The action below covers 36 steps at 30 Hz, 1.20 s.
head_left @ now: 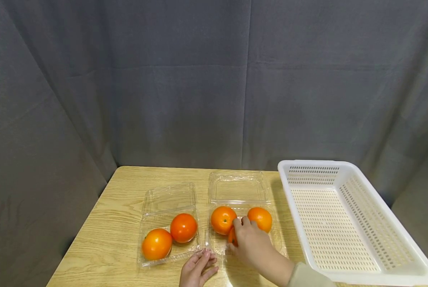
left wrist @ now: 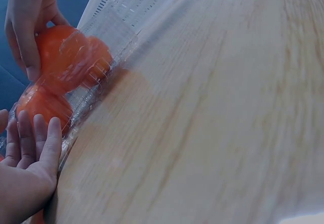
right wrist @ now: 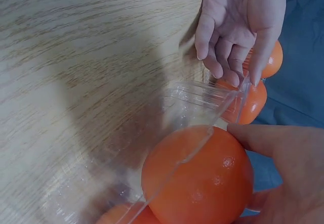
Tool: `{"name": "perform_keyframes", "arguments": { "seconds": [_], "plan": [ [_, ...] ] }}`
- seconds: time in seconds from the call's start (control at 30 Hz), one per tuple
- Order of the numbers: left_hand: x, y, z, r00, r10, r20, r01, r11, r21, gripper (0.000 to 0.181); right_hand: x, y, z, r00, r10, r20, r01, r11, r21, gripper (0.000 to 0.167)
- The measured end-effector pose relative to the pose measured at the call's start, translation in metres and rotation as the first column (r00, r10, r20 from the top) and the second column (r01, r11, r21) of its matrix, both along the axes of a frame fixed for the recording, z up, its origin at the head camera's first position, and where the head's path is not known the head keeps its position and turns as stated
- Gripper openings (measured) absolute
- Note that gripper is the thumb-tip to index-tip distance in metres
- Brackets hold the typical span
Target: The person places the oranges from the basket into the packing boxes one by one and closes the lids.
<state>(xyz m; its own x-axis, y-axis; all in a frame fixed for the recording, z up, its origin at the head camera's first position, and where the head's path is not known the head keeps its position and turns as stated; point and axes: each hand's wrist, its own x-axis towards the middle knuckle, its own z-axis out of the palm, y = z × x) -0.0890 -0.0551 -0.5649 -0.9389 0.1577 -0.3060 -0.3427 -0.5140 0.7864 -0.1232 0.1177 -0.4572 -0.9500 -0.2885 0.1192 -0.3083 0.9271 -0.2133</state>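
Observation:
My right hand (head_left: 253,243) grips an orange fruit (head_left: 232,236) low inside the right clear container (head_left: 219,248); its fingers curve round the fruit (right wrist: 197,176) in the right wrist view. Two more fruits, one at left (head_left: 223,220) and one at right (head_left: 259,219), sit behind it in that container. At the container's near left corner, my left hand (head_left: 198,269) pinches the plastic rim between thumb and fingers. The left wrist view shows the left hand (left wrist: 33,166) palm up, beside the plastic.
Left of my hands, another open clear container (head_left: 152,263) holds two fruits, one nearer (head_left: 156,244) and one farther (head_left: 183,227). Both lids lie folded back. A white perforated basket (head_left: 292,211) stands at the right of the wooden table (head_left: 102,223), with grey curtains (head_left: 199,99) behind.

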Motion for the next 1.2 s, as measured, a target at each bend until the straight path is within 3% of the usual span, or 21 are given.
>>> {"name": "perform_keyframes", "arguments": {
  "seconds": [0.37,0.63,0.9,1.2],
  "plan": [
    [-0.001,-0.001,-0.002,1.000,-0.008,-0.006,0.008,1.000,0.005,0.022,0.000,0.002,-0.003,0.999,0.023,-0.027,-0.020,0.996,0.086,0.051],
    [0.000,-0.001,0.001,1.000,-0.004,-0.007,0.004,1.000,-0.003,0.032,0.002,0.005,0.001,0.999,0.041,-0.034,-0.037,0.993,0.113,0.054],
    [0.000,-0.001,0.000,1.000,-0.005,-0.010,0.005,1.000,-0.001,0.036,0.004,0.006,0.003,0.998,0.046,-0.051,-0.041,0.995,0.086,0.052],
    [0.000,-0.002,-0.001,1.000,-0.009,-0.019,0.010,1.000,0.028,0.018,0.006,0.010,0.007,0.997,0.036,-0.071,-0.036,0.999,-0.010,0.043]
  ]
}}
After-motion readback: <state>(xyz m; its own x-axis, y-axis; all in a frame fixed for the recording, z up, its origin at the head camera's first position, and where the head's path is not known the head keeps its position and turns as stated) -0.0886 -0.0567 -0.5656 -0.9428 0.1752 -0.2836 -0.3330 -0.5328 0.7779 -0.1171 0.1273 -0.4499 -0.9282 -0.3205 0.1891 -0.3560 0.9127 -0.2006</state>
